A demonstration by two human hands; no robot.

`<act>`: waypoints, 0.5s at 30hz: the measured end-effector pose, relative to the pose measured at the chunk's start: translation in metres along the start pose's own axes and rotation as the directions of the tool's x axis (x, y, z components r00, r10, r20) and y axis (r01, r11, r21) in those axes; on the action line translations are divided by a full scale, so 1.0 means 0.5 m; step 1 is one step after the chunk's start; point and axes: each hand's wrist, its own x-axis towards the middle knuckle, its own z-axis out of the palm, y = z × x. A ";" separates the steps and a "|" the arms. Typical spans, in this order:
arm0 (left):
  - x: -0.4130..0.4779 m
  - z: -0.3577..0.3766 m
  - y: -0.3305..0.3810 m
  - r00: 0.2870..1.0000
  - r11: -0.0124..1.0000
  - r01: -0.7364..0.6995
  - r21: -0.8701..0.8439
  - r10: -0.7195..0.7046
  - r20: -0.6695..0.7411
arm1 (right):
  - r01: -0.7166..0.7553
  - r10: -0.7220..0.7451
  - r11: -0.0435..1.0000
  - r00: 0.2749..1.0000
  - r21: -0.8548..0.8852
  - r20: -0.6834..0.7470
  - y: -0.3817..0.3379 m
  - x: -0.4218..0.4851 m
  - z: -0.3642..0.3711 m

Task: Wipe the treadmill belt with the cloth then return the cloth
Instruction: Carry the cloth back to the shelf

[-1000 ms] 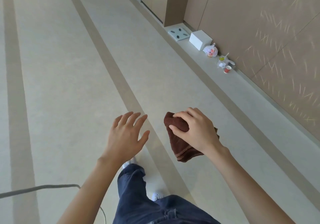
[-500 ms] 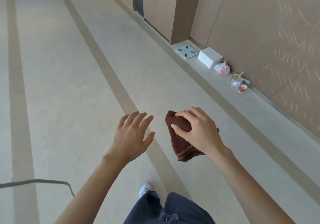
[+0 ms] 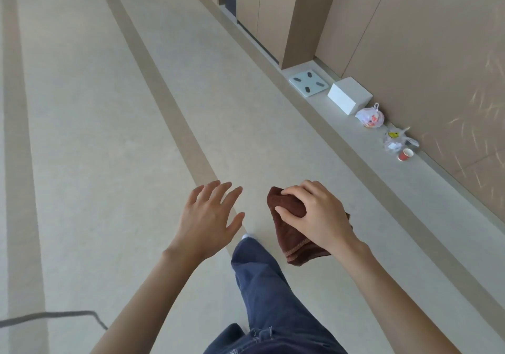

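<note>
While the right hand (image 3: 317, 217) is held out above the floor (image 3: 82, 135), its fingers and thumb are curled round a brown cloth (image 3: 289, 234). They pinch the bunched upper end. The rest of the cloth hangs below the palm toward 6 o'clock, with a stitched hem along its lower edge. The cloth touches nothing but that hand.

The left hand (image 3: 207, 217) is at 9 o'clock from the cloth, near it but apart. Back of hand up, fingers straight and spread, thumb out to the side; it holds nothing.

A leg (image 3: 262, 285) in blue jeans reaches forward at 6 o'clock from the hands. The white toe of a shoe (image 3: 247, 236) shows between the wrists.

The floor is pale, with darker stripes (image 3: 169, 107) running toward 12 o'clock. A dark cable (image 3: 54, 316) lies on it at 8 o'clock from the left hand.

Along the foot of the wall (image 3: 437, 53), from 12 to 2 o'clock of the right hand, stands a row of items:
- a scale (image 3: 308, 83), flat on the floor
- a white box (image 3: 349, 95) just beside it
- a tied bag (image 3: 370, 117), contents unclear
- a second bag (image 3: 395, 139), clear
- a red cup (image 3: 406, 154), upright, near the second bag

A cabinet (image 3: 273, 12) stands against the wall beyond the scale, toward 12 o'clock.
</note>
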 end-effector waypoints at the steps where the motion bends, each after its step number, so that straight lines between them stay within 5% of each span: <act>1: 0.040 -0.002 -0.011 1.000 1.000 -0.001 0.000 0.001 -0.008 | -0.004 0.004 1.000 1.000 0.002 -0.006 0.013 0.043 0.000; 15: 0.552 -0.045 -0.170 0.996 0.999 0.017 0.038 -0.014 -0.087 | 0.033 -0.027 0.998 0.994 0.055 -0.108 0.134 0.603 -0.016</act>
